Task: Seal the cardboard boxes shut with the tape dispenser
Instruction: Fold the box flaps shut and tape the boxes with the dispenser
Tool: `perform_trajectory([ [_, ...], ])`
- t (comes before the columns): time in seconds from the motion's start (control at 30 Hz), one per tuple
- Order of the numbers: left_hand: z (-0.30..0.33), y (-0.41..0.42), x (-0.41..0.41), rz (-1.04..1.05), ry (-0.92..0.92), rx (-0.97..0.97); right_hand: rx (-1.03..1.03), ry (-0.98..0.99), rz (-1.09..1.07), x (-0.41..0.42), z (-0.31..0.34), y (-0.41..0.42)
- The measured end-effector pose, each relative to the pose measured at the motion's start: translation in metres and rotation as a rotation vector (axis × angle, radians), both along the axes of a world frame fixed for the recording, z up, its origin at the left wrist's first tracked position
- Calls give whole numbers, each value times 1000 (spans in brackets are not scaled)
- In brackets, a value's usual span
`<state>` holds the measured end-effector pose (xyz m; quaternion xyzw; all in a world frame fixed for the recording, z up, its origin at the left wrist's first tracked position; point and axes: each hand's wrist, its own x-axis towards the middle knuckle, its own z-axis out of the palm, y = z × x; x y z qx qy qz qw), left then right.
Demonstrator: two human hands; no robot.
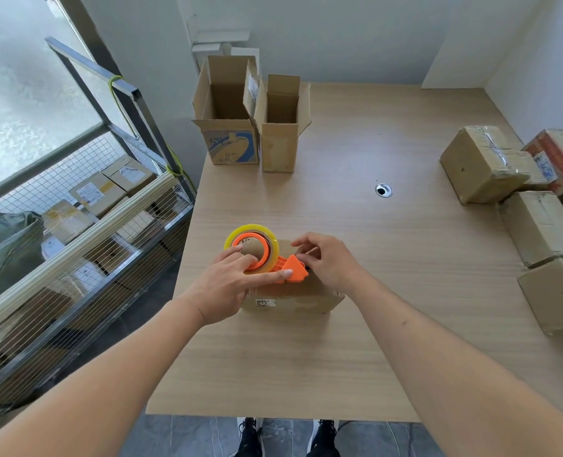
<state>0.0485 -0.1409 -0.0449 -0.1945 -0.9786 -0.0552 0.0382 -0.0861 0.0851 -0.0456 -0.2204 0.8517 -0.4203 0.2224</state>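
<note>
A small parcel-packing room: open cartons stand at the back of a wooden table, taped boxes pile at its right edge, and a wire-mesh cart beside a frosted window holds labelled parcels.

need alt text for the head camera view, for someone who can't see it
A person's left hand grips an orange tape dispenser on a small cardboard box at the near side of a wooden table, while the right hand pinches at the dispenser's front end. Two open boxes stand at the far edge; taped boxes sit on the right.
</note>
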Motion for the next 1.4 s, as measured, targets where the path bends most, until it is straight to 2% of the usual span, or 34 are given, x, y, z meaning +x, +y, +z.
perform_trajectory([
  [0.23, -2, 0, -4, 62, -6, 37, -124, 60, -203, 7, -6, -2],
  [0.43, 1, -8, -14, 78, -81, 80, -71, 114, -241, 9, 0, 7],
  [0.5, 1, -9, -15, 95, -74, 91, -35, 120, -321, 3, 1, 24],
  [0.67, -1, -6, -18, 79, -60, 89, 20, -52, -527, -12, 2, 77],
  [0.8, 1, -6, -25, 78, -129, 128, 5, -123, -597, -18, 3, 72],
  [0.97, 4, -5, -25, 88, -146, 142, 26, -371, -671, -23, -21, 71],
  [1.4, -5, -9, -29, 67, -153, 132, -186, -356, -674, -11, -46, 73],
])
